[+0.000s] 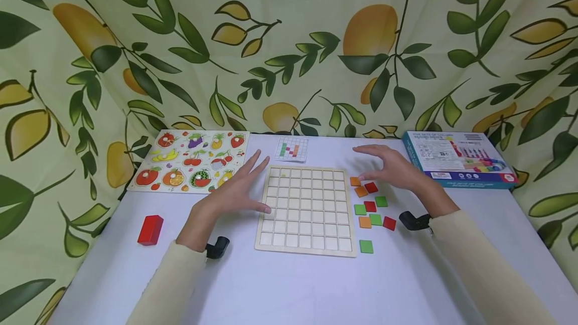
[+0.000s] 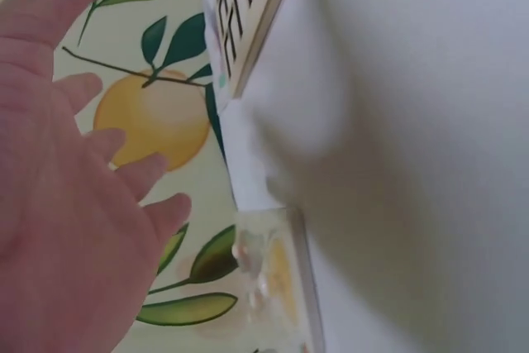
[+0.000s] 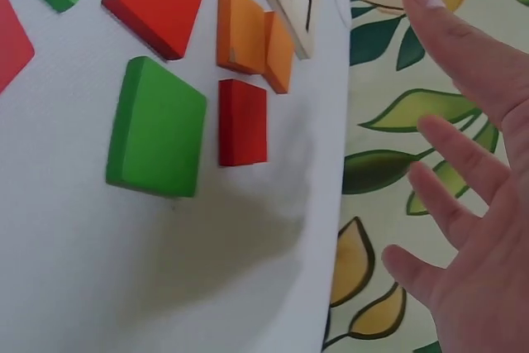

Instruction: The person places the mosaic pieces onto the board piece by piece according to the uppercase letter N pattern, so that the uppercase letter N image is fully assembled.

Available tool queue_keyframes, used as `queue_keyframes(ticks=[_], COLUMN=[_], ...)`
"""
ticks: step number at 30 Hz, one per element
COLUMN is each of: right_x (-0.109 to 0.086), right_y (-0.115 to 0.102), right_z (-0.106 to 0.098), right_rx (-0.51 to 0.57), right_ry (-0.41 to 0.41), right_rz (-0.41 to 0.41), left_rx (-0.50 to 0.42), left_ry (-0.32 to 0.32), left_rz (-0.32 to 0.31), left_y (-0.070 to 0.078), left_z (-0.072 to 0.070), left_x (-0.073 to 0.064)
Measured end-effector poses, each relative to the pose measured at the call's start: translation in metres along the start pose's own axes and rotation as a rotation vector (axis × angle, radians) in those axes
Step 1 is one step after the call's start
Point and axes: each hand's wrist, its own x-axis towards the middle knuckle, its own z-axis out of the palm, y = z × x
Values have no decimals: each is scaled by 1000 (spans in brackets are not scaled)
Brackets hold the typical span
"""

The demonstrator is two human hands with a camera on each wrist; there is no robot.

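Observation:
A wooden grid board lies on the white table with bare squares. To its left my left hand hovers, fingers spread, thumb over the board's left edge; it holds nothing. My right hand, also spread and holding nothing, is raised above the far end of a group of loose square tiles. These lie right of the board: several green tiles, red tiles and orange tiles. One green tile lies apart, nearer the front. Behind the board is a small card printed with a coloured grid pattern.
A fruit puzzle board lies at the back left, and a red block stands at the left of the table. At the back right lies a blue-edged box. A leaf-and-fruit patterned curtain hangs behind.

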Motion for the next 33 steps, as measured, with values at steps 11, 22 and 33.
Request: queue_keyframes(ticks=[11,22,33], right_x=[5,3,-1], right_y=[10,16,22], right_z=[19,25,30], right_rx=[71,70,69], right_ry=[-116,-124,-94], right_rz=[173,115,60], left_rx=[-55,-38,11], left_ry=[-163,-236,-247], left_rz=[-27,-69,-45], left_y=[-6,-6,-7], left_z=[15,19,20], left_x=[-11,-12,-14])
